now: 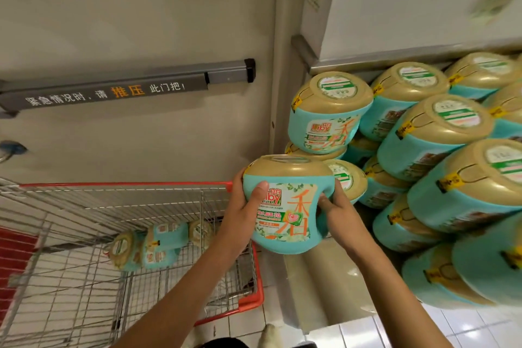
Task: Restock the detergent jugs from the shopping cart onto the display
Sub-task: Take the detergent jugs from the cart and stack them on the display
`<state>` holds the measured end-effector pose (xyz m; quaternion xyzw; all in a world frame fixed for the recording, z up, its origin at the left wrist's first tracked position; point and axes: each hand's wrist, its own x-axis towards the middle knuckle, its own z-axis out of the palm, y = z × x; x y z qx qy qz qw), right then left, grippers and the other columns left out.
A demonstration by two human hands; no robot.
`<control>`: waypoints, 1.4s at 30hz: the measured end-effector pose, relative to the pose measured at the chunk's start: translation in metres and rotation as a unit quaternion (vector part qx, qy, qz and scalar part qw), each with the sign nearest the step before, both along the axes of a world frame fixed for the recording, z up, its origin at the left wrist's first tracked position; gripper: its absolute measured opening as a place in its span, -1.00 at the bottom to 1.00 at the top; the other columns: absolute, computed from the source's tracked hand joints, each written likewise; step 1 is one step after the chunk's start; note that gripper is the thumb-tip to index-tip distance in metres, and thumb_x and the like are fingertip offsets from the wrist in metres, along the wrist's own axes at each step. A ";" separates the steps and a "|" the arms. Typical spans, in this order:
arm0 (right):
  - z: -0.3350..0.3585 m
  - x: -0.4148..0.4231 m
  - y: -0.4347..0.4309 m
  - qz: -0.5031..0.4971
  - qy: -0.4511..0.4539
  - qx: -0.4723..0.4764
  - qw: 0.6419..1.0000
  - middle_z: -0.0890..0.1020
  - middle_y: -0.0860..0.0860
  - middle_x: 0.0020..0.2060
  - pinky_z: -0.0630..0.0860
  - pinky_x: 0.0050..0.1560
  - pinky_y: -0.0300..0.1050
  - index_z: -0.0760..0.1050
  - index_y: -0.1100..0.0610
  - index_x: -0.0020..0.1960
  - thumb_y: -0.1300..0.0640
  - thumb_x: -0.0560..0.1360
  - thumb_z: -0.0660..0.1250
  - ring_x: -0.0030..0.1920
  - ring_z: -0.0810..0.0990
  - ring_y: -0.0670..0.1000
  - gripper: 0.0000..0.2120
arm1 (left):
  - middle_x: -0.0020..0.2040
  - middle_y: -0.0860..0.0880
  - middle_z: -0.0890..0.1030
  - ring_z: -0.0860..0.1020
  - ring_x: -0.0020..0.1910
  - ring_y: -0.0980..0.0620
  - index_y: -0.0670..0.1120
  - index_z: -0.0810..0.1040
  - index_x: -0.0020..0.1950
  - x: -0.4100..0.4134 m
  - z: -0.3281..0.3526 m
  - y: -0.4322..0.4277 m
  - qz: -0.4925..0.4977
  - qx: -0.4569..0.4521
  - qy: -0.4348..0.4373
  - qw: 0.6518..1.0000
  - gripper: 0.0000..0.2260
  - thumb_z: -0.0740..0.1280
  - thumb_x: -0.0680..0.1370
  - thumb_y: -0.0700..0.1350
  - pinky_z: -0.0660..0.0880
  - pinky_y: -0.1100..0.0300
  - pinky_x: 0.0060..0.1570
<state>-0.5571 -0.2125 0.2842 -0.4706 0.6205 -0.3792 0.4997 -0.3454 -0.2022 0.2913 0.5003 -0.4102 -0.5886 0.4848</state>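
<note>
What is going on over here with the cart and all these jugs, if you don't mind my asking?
A person is restocking detergent. Both hands, the left hand and the right hand, grip one teal jug with a gold lid, held in the air between the shopping cart and the display stack of matching jugs. It is not yet set down. A few more jugs lie in the cart.

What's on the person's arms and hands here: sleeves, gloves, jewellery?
Nothing visible. The left hand and right hand are bare, no gloves, rings or watch showing. Both forearms are uncovered to the bottom edge of the picture; no sleeve enters view.
</note>
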 end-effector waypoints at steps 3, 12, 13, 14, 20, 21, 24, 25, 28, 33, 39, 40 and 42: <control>0.010 -0.010 -0.003 -0.014 0.016 -0.034 0.999 0.65 -0.42 0.11 0.49 -0.10 -0.48 0.35 -0.37 0.37 0.09 0.75 0.17 0.07 0.60 -0.43 -0.63 | 0.25 0.04 0.69 0.71 0.19 -0.05 0.19 0.32 0.49 -0.012 0.007 -0.003 -0.014 -0.022 0.006 1.000 -0.32 0.53 0.46 0.25 0.69 0.09 -0.01; 0.020 -0.034 -0.007 -0.055 0.002 -0.138 0.989 0.68 -0.23 0.14 0.53 0.21 0.01 0.47 -0.25 0.22 0.10 0.66 0.20 0.21 0.62 -0.19 -0.73 | 0.36 0.05 0.62 0.66 0.29 -0.06 0.32 0.31 0.48 -0.042 0.022 -0.015 -0.033 -0.094 0.003 0.995 -0.24 0.65 0.40 0.15 0.68 -0.02 0.11; 0.021 -0.036 -0.008 -0.059 -0.003 -0.145 0.988 0.68 -0.23 0.14 0.53 0.20 0.00 0.48 -0.25 0.22 0.08 0.65 0.20 0.21 0.63 -0.20 -0.73 | 0.37 0.05 0.61 0.65 0.30 -0.06 0.31 0.30 0.49 -0.044 0.024 -0.017 -0.032 -0.102 -0.003 0.994 -0.23 0.65 0.40 0.16 0.68 -0.05 0.13; 0.022 -0.037 -0.008 -0.062 -0.005 -0.147 0.987 0.68 -0.24 0.14 0.53 0.20 0.01 0.48 -0.26 0.24 0.06 0.64 0.21 0.21 0.63 -0.21 -0.73 | 0.37 0.06 0.61 0.65 0.31 -0.05 0.30 0.30 0.50 -0.045 0.026 -0.019 -0.032 -0.109 -0.008 0.993 -0.22 0.65 0.40 0.16 0.67 -0.08 0.16; 0.022 -0.048 -0.015 -0.078 -0.010 -0.167 0.983 0.68 -0.21 0.21 0.52 0.33 0.10 0.48 -0.21 0.34 0.09 0.66 0.22 0.27 0.61 -0.19 -0.68 | 0.36 0.12 0.62 0.65 0.31 0.00 0.32 0.23 0.53 -0.055 0.031 -0.025 -0.050 -0.121 -0.029 0.991 -0.18 0.63 0.41 0.19 0.65 -0.15 0.20; 0.022 -0.050 -0.016 -0.079 -0.013 -0.170 0.982 0.68 -0.20 0.22 0.52 0.34 0.13 0.48 -0.20 0.34 0.09 0.66 0.22 0.28 0.61 -0.17 -0.69 | 0.36 0.12 0.62 0.65 0.31 -0.02 0.33 0.22 0.53 -0.056 0.032 -0.027 -0.053 -0.120 -0.028 0.991 -0.18 0.63 0.41 0.19 0.64 -0.18 0.21; 0.020 -0.053 -0.019 -0.077 -0.022 -0.175 0.981 0.68 -0.17 0.21 0.52 0.36 0.18 0.48 -0.23 0.30 0.08 0.66 0.22 0.29 0.62 -0.12 -0.71 | 0.35 0.11 0.63 0.66 0.28 -0.04 0.37 0.24 0.51 -0.059 0.035 -0.032 -0.059 -0.119 -0.029 0.991 -0.20 0.63 0.41 0.21 0.65 -0.20 0.17; 0.020 -0.054 -0.020 -0.077 -0.026 -0.177 0.981 0.68 -0.17 0.21 0.53 0.35 0.18 0.49 -0.24 0.29 0.08 0.66 0.22 0.28 0.62 -0.12 -0.71 | 0.34 0.11 0.63 0.67 0.28 -0.05 0.37 0.24 0.51 -0.059 0.035 -0.034 -0.061 -0.119 -0.029 0.991 -0.20 0.63 0.41 0.20 0.66 -0.20 0.16; 0.020 -0.055 -0.023 -0.082 -0.032 -0.188 0.978 0.68 -0.19 0.20 0.55 0.28 0.12 0.49 -0.25 0.29 0.08 0.65 0.24 0.27 0.63 -0.14 -0.70 | 0.37 0.12 0.61 0.65 0.30 -0.04 0.35 0.22 0.54 -0.060 0.032 -0.035 -0.066 -0.129 -0.028 0.989 -0.19 0.63 0.44 0.16 0.67 -0.18 0.15; 0.025 -0.060 -0.028 -0.099 -0.026 -0.198 0.975 0.66 -0.25 0.18 0.50 0.19 -0.07 0.47 -0.31 0.24 0.10 0.64 0.21 0.23 0.61 -0.24 -0.67 | 0.42 0.17 0.55 0.59 0.38 0.02 0.34 0.18 0.56 -0.070 0.028 -0.041 -0.076 -0.144 -0.032 0.986 -0.16 0.63 0.45 0.11 0.63 -0.12 0.25; 0.017 -0.064 -0.033 -0.124 -0.047 -0.208 0.969 0.60 -0.27 0.30 0.45 0.34 -0.09 0.42 -0.35 0.36 0.16 0.68 0.24 0.36 0.54 -0.21 -0.56 | 0.48 0.19 0.48 0.52 0.44 0.11 0.40 0.16 0.54 -0.085 0.026 -0.043 -0.067 -0.167 -0.077 0.981 -0.13 0.63 0.40 0.19 0.57 0.05 0.34; 0.015 -0.063 -0.035 -0.128 -0.051 -0.208 0.968 0.59 -0.26 0.33 0.44 0.39 -0.05 0.42 -0.34 0.39 0.15 0.70 0.24 0.39 0.53 -0.18 -0.57 | 0.48 0.19 0.47 0.51 0.44 0.11 0.41 0.16 0.54 -0.086 0.025 -0.044 -0.065 -0.168 -0.080 0.980 -0.13 0.63 0.40 0.18 0.57 0.08 0.35; 0.009 -0.063 -0.036 -0.144 -0.061 -0.201 0.967 0.58 -0.25 0.36 0.42 0.46 0.01 0.43 -0.30 0.42 0.12 0.71 0.22 0.42 0.51 -0.17 -0.61 | 0.49 0.19 0.46 0.50 0.45 0.14 0.39 0.14 0.56 -0.088 0.023 -0.045 -0.065 -0.167 -0.085 0.980 -0.12 0.63 0.43 0.12 0.54 0.09 0.38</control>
